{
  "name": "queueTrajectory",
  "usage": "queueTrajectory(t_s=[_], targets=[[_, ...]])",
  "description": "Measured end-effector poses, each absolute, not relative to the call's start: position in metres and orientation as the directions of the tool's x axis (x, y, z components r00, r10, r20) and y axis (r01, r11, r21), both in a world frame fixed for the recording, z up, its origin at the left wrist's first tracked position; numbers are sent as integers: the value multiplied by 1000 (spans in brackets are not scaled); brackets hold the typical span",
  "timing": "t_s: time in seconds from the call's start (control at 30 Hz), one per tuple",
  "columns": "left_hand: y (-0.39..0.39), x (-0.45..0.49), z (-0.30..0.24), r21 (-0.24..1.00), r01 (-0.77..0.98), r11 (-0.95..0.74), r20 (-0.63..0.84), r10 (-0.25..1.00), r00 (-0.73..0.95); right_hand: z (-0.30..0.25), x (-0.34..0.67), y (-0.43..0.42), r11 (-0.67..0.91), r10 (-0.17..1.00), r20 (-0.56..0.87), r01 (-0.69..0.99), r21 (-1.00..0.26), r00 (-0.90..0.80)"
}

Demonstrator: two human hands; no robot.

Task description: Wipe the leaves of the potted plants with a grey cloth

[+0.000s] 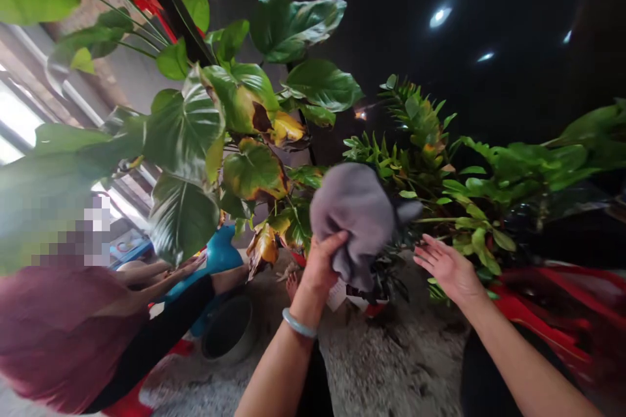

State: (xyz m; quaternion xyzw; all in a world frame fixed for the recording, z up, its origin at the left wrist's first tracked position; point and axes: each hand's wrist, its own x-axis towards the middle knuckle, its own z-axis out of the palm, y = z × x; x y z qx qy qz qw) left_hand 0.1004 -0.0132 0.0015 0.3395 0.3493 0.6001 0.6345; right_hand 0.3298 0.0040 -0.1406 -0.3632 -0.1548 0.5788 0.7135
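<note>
Foliage (183, 133), broad-leaved and partly browned, spreads above and left of the gray cloth (359, 199). A co-worker (59, 339) in maroon sits far to the cloth's lower left; a bucket (246, 333) stands nearer on that side. The cloth itself is bunched and slightly blurred. At its lower edge the left hand (323, 264) grips a fold, thumb in front, other fingers mostly hidden; to its lower right the right hand (447, 267) is empty, fingers loosely extended. Below it, a pale bracelet (298, 324) rings the left wrist. Good handling would likely mean keeping loose folds gathered and backing the cloth with the free palm.
</note>
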Motion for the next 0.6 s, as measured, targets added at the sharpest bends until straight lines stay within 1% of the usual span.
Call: queueTrajectory(t_s=[0.07,0.1,0.13,0.17,0.23,0.3,0.37,0.43,0.5,0.57,0.6], targets=[[-8,91,-4,780,-625,-2,-99,987,-126,-142,331,4,63,948,-178,-703,-708,264],[-11,88,-14,767,-642,12,-159,972,-173,-142,331,3,68,951,-166,-697,-714,262],[-19,86,-28,768,-638,60,-231,955,-189,-142,331,3,72,951,-160,-692,-718,265],[-31,85,-45,775,-620,125,-306,932,-195,-142,331,2,72,949,-162,-689,-721,269],[-59,83,-78,784,-549,290,-420,899,-125,-140,330,1,60,945,-180,-687,-724,272],[-83,81,-97,778,-518,357,-461,883,-84,-138,330,0,47,944,-193,-688,-724,268],[-91,75,-94,785,-525,327,-424,903,-70,-136,329,0,42,947,-189,-683,-729,260],[-78,67,-72,795,-567,214,-330,938,-109,-135,329,0,39,946,-190,-675,-737,262],[-53,59,-45,776,-628,56,-246,944,-220,-134,329,0,34,940,-204,-669,-742,274],[-29,55,-30,749,-660,-56,-196,933,-302,-134,329,0,32,935,-212,-665,-746,283],[-21,55,-31,750,-656,-83,-188,924,-332,-134,329,-1,31,935,-212,-661,-750,284]])
